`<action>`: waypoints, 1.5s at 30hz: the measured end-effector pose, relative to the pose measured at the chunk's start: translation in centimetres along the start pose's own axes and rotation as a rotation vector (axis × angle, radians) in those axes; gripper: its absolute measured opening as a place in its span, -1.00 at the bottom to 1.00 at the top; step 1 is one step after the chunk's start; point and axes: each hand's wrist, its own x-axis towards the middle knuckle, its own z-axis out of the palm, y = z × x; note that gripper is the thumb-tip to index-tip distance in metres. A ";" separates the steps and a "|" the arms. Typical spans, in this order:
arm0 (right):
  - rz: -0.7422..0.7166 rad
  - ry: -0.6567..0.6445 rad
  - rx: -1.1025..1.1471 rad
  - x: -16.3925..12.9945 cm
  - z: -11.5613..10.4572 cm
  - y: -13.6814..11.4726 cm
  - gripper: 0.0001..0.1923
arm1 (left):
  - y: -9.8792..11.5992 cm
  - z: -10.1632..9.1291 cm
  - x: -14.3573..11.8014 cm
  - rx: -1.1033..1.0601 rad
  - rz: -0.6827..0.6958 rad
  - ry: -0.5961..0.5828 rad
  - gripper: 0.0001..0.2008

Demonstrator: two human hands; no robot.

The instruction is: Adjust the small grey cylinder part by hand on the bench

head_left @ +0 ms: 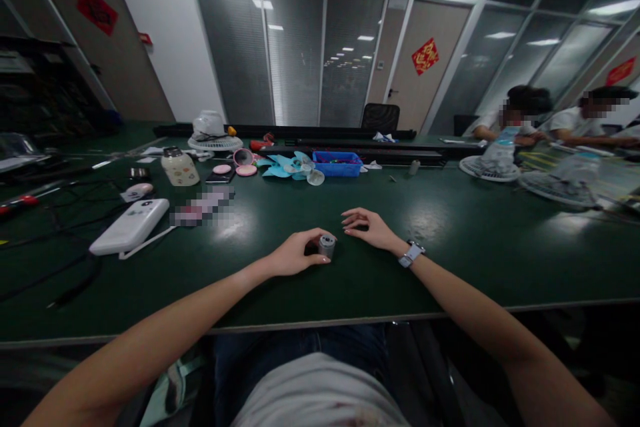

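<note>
1. The left hand (295, 255) was curled around a small metal cylinder (327, 245), fingers closed on its side and holding it upright on the table (450, 227). The right hand (370, 227) lay flat and empty just beside it, fingers spread, wristwatch (412, 254) at the wrist.
2. The cylinder stood between the two hands, touching the left only.
3. Progress, as judged: the part was gripped but not lifted; no tool or mating part lay near either hand, so little appeared done.
4. Beyond the left hand sat a white power bank (131, 227), and farther off a cream bottle (180, 168). A blue tray (337, 163) and fan blades (287, 165) lay well ahead of both hands.
5. The near table edge ran close under both forearms. To the right of the right hand the surface was open; other people worked far off on that side.
</note>
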 end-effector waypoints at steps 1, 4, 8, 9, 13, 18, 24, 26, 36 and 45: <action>-0.001 -0.018 0.004 0.1 0.0 0.1 -0.50 | 0.0 0.0 0.0 -0.001 0.001 0.000 -0.59; -0.005 -0.048 0.019 0.1 -0.1 0.3 -0.43 | 0.0 0.0 0.0 -0.004 0.004 0.000 -0.59; 0.004 -0.020 0.038 0.1 0.0 0.4 -0.50 | 0.1 0.0 -0.1 -0.008 0.008 -0.001 -0.59; 0.002 0.000 0.044 0.1 0.1 0.3 -0.52 | 0.1 0.0 -0.1 -0.009 0.008 -0.001 -0.59; -0.054 0.117 0.092 0.0 1.0 -1.2 -0.56 | 0.2 0.0 0.0 -0.010 0.002 0.004 -0.60; -0.159 0.154 0.206 -0.4 3.6 -4.1 -0.59 | 0.0 0.1 0.0 -0.019 -0.003 0.014 -0.62; -0.199 0.075 0.257 -0.9 5.2 -5.4 -0.61 | -0.9 0.3 0.1 -0.031 0.009 0.016 -0.50; -0.202 0.066 0.254 -0.9 5.3 -5.4 -0.63 | -1.1 0.3 0.1 -0.030 0.013 0.015 -0.50; -0.205 0.044 0.207 -1.1 5.3 -6.1 -0.68 | -0.7 0.2 0.0 -0.002 0.007 0.026 -0.56; -0.208 0.034 0.160 -1.3 5.1 -6.2 -0.72 | -0.8 0.2 0.0 -0.032 0.005 0.013 -0.54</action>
